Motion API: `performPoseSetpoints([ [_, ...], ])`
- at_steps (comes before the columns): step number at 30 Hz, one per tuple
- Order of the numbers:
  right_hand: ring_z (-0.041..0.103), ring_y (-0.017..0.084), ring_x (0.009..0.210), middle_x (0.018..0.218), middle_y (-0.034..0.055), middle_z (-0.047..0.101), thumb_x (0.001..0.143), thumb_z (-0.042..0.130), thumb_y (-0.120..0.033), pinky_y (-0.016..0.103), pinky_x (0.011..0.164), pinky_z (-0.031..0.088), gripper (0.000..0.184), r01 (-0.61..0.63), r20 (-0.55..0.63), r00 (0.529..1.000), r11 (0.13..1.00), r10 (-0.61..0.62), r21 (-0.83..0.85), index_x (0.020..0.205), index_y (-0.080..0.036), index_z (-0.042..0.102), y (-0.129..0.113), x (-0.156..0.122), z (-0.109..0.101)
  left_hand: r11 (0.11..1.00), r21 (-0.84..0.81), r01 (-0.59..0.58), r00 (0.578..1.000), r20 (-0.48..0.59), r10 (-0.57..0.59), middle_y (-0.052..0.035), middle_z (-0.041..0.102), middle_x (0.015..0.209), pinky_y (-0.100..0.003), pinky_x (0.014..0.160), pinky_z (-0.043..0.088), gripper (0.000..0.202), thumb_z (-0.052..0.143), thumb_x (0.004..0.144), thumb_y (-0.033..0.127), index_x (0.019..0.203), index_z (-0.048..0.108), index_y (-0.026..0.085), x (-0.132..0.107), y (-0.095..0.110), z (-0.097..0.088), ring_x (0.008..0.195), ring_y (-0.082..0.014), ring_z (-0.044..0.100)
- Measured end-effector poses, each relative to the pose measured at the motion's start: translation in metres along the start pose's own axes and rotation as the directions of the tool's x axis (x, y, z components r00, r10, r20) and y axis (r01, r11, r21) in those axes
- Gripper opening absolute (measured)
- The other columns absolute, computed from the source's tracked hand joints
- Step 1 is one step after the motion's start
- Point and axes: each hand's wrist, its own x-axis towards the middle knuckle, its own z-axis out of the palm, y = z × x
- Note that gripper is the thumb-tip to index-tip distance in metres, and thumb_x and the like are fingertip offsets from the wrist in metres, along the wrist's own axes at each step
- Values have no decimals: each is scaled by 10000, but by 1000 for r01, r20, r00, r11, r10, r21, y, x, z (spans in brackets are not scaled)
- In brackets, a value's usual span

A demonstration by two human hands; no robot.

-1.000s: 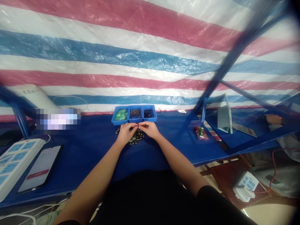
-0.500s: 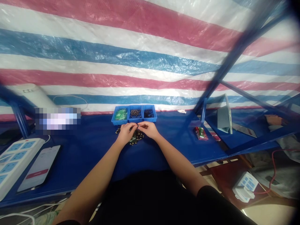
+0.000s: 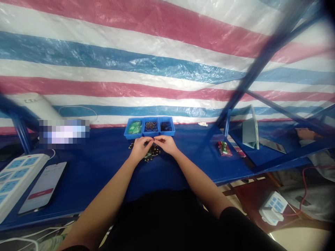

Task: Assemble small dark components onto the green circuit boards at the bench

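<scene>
My left hand (image 3: 140, 146) and my right hand (image 3: 166, 144) meet fingertip to fingertip over a small pile of dark parts (image 3: 151, 153) on the blue table (image 3: 99, 164). Both hands pinch a tiny part between thumb and fingers; it is too small to name. Just behind the hands stand three blue bins in a row: the left bin (image 3: 134, 128) holds green pieces, the middle bin (image 3: 151, 126) brown parts, the right bin (image 3: 166, 126) dark parts.
A white power strip (image 3: 15, 179) and a phone (image 3: 44, 186) lie at the left. A red and green packet (image 3: 224, 148) and a standing tablet (image 3: 250, 130) are at the right. A striped tarp hangs behind. Another person's hand (image 3: 305, 133) rests far right.
</scene>
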Motion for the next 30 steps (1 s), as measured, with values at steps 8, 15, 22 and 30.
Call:
performPoseSetpoints([
  [8, 618, 133, 656, 812, 39, 710, 776, 631, -336, 267, 657, 522, 220, 41, 18, 999, 985, -39, -168, 900, -169, 701, -3, -3, 0, 997, 25, -72, 996, 55, 71, -18, 704, 918, -375, 880, 375, 204, 477, 929, 380, 962, 625, 243, 0, 1, 0, 878, -198, 633],
  [15, 616, 128, 674, 848, 37, 702, 766, 623, -300, 259, 653, 513, 216, 64, 13, 998, 981, -62, -182, 930, -172, 682, -2, -3, 1, 997, 19, -72, 996, 59, 70, -15, 702, 914, -368, 867, 371, 195, 462, 934, 358, 937, 611, 232, 0, 4, -1, 866, -189, 630],
  [22, 648, 151, 722, 871, 51, 712, 774, 626, -303, 273, 677, 524, 217, 76, 14, 997, 979, -74, -188, 936, -175, 692, -1, -2, 1, 999, 16, -49, 998, 46, 48, -10, 705, 899, -374, 871, 372, 185, 488, 922, 369, 949, 621, 244, -2, 1, 0, 859, -191, 632],
  [30, 650, 157, 696, 856, 54, 716, 787, 632, -346, 287, 675, 532, 238, 72, 12, 997, 978, -71, -196, 944, -178, 691, -3, -6, 2, 998, 29, -57, 997, 52, 56, -8, 701, 945, -376, 872, 360, 183, 458, 941, 353, 963, 608, 251, -5, 1, 2, 894, -193, 620],
])
